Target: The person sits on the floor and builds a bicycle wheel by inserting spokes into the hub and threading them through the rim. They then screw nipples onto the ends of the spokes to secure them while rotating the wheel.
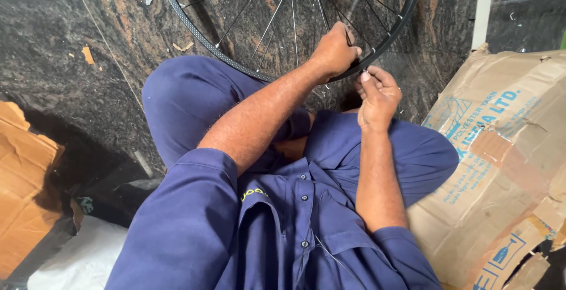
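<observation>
Closest to the lens is the person's blue buttoned shirt (295, 219), both sleeves ending at bare forearms that reach away over bent knees in blue trousers (188, 101). The left hand (335, 51) is clenched over the rim of a single spoked bicycle wheel (200, 36), fingers curled through the spokes at its lowest arc. Just beside it, the right hand (377, 92) pinches at the same rim, thumb up; whatever small part it grips cannot be told. The wheel stands upright on edge beyond both hands, its face turned toward the person, its upper half cut off by the frame. Underneath lies a dark mottled stone floor (71, 18). Two flattened cardboard pieces flank the person: one (501, 166) right of the right hand, one (23, 195) far left.
</observation>
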